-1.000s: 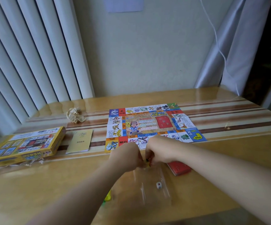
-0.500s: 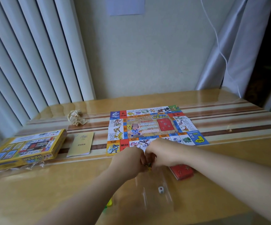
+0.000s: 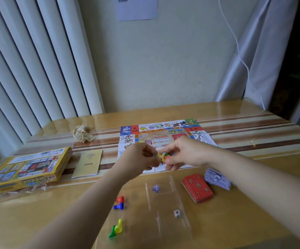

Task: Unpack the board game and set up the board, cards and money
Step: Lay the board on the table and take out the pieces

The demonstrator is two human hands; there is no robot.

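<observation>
Board (image 3: 163, 133) already lies flat mid-table, just past the hands. Since a second ago both hands have come up off the clear bag (image 3: 163, 203). Now the left hand (image 3: 138, 159) and right hand (image 3: 185, 153) pinch a clump of coloured pieces (image 3: 161, 156) in curled fingertips over the board's near edge, so I'd guess the small bits are next. Count: four pawns (image 3: 118, 206), one die (image 3: 177, 213), one red card deck (image 3: 197, 188), one purple money stack (image 3: 217, 178).
</observation>
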